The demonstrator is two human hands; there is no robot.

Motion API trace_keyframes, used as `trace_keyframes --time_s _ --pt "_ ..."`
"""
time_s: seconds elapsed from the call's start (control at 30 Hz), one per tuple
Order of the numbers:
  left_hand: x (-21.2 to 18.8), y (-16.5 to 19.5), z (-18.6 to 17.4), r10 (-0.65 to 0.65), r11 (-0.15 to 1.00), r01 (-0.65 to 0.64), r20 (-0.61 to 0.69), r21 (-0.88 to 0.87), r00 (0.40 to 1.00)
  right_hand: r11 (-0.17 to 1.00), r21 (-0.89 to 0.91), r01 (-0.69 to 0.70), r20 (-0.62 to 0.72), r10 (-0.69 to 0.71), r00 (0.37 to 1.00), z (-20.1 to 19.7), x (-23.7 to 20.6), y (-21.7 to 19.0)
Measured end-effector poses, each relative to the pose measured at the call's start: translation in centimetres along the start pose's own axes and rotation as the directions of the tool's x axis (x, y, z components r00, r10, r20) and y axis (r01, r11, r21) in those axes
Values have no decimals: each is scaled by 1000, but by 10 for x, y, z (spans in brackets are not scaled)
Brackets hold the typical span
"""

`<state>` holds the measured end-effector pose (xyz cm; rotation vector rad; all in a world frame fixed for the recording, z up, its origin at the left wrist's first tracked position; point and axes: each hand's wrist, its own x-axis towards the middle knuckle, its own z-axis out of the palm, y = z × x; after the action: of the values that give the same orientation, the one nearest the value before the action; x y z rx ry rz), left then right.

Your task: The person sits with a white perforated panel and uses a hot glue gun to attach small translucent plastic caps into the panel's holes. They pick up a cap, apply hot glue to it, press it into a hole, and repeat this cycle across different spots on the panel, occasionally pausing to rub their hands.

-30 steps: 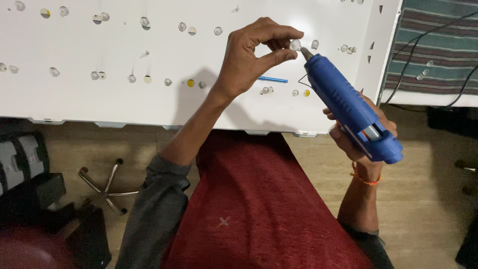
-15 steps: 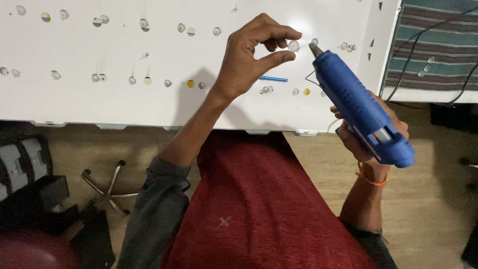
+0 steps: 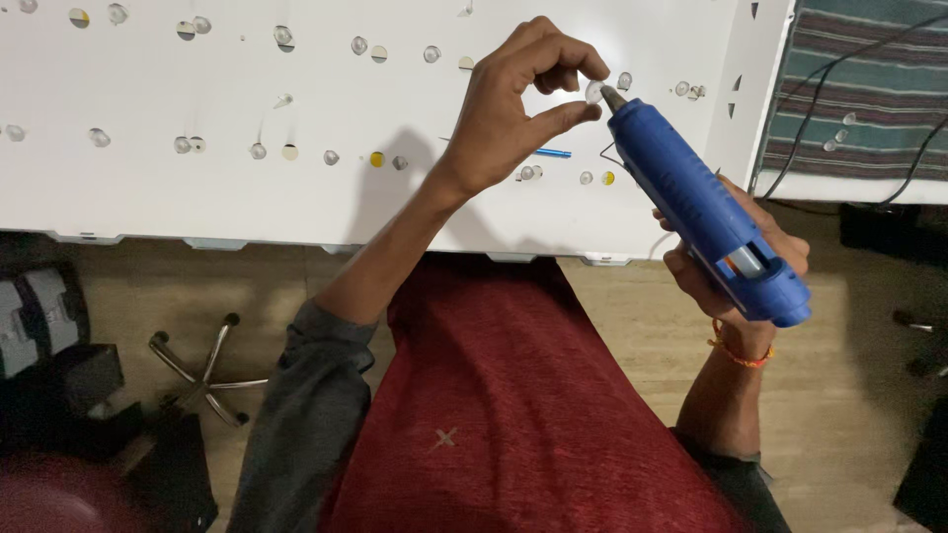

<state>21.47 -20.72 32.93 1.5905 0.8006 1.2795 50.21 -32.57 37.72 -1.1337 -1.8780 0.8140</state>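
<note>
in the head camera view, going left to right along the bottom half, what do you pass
Black bags on the floor → chair base with metal legs → grey sleeve → red shirt → right hand gripping the blue glue gun → orange wrist thread.

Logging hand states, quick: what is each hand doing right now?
Left hand: pinched shut on a small clear lens.
Right hand: closed around the blue glue gun, nozzle at the lens.
</note>
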Motion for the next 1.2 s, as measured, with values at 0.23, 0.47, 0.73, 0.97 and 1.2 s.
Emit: trace_keyframes --time_s 0.23,0.47,0.73,0.97,1.2 --pt "3 -1 4 13 998 -12 -8 59 1000 999 -33 -30 -8 30 1000 2 -1 -3" --pt "2 -1 9 67 992 -65 -13 110 998 996 -90 -27 -7 26 1000 2 -6 0" --pt "2 -3 12 143 978 -138 -19 157 989 996 -92 -6 -3 6 1000 4 -11 9" --pt "-1 -6 11 169 956 -160 -17 246 985 994 -108 -19 35 23 999 0 -14 10" --pt "-2 -10 13 251 897 -223 -25 382 968 974 -229 3 28 4 1000 1 -13 7"
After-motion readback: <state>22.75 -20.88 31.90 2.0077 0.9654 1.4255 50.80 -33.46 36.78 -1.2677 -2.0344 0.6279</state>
